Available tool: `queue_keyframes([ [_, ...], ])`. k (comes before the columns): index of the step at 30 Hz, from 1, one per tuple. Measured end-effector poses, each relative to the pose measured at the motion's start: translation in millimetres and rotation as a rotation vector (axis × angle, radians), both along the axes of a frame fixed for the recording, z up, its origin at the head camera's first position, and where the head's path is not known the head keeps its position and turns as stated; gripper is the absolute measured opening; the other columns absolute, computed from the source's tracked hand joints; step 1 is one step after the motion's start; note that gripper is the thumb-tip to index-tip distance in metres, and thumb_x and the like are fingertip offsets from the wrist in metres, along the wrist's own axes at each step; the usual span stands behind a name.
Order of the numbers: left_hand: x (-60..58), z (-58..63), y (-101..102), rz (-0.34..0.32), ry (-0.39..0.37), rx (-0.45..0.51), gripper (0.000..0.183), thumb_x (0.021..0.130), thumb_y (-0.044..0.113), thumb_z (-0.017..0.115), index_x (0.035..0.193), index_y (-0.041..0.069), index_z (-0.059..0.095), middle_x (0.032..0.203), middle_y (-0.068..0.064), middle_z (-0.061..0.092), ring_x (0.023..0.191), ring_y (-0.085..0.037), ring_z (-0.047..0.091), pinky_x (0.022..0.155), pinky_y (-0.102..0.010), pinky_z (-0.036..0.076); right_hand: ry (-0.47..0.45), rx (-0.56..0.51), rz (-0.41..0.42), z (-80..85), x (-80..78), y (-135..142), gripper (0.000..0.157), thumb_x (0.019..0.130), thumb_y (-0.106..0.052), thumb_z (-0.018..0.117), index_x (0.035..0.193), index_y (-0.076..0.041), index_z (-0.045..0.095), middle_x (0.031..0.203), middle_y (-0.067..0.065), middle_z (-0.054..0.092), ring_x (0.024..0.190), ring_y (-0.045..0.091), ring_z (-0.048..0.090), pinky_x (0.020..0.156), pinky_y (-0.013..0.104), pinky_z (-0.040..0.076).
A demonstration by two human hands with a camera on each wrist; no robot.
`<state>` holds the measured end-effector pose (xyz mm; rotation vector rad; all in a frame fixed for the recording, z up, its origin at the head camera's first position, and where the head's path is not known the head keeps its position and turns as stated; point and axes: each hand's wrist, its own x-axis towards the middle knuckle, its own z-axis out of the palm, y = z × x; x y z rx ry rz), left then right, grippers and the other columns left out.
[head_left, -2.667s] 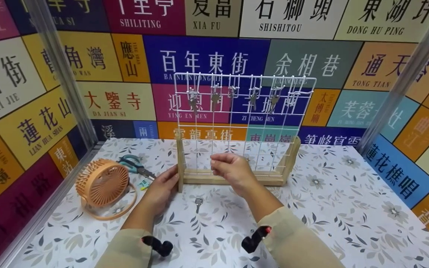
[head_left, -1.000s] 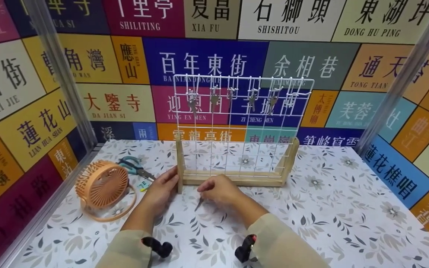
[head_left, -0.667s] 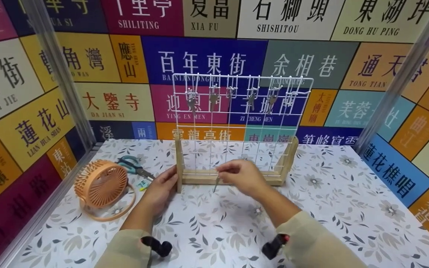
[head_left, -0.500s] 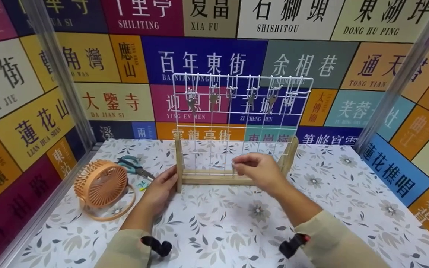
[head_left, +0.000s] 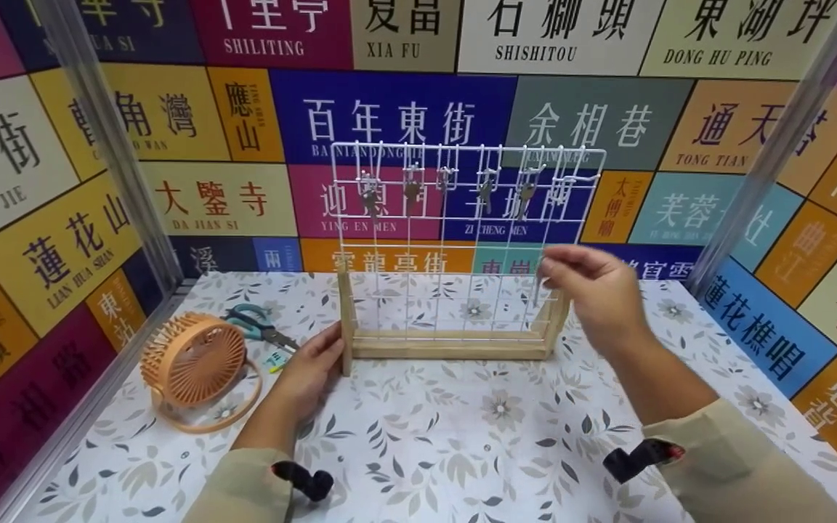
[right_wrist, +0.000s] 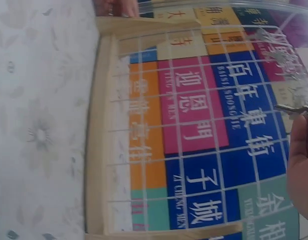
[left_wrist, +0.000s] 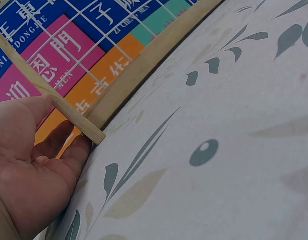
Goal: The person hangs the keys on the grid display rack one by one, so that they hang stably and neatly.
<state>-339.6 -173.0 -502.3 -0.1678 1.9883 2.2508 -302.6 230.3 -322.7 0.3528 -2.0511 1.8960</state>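
Observation:
A white wire grid rack (head_left: 460, 248) with a wooden base stands upright on the floral-covered table. Several keys (head_left: 369, 202) hang from white hooks along its upper part. My left hand (head_left: 311, 372) grips the rack's left wooden post (left_wrist: 69, 110), thumb on one side and fingers on the other. At the grid's right side, my right hand (head_left: 596, 290) is raised and pinches a small metal key (right_wrist: 292, 108) by its head. The key's blade shows beyond the fingertips in the right wrist view, while the fingers hide its head.
An orange desk fan (head_left: 197, 363) stands to the left of my left forearm. Behind it lie teal-handled scissors (head_left: 259, 327) and a small green-and-white item (head_left: 275, 361). Walls with coloured sign panels (head_left: 404, 109) enclose the table behind and on both sides.
My right hand has picked the key up off the table in front of the rack, then carried it right and upward to the grid's right side. The left hand stays on the post.

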Motion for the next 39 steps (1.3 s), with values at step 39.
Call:
queue_keyframes([
  [39,-0.3,0.0,1,0.02,-0.021,-0.001,0.047,0.112,0.024,0.057,0.158,0.03,0.053,0.169,0.007,0.047,0.159,-0.018,0.041,0.134,-0.04,0.034,0.061,-0.488,-0.08,57.7,-18.8,17,0.037,0.091,-0.014,0.085,0.122,0.002,0.073,0.111,0.011,0.071,0.095,0.022,0.071,0.087,0.024,0.066],
])
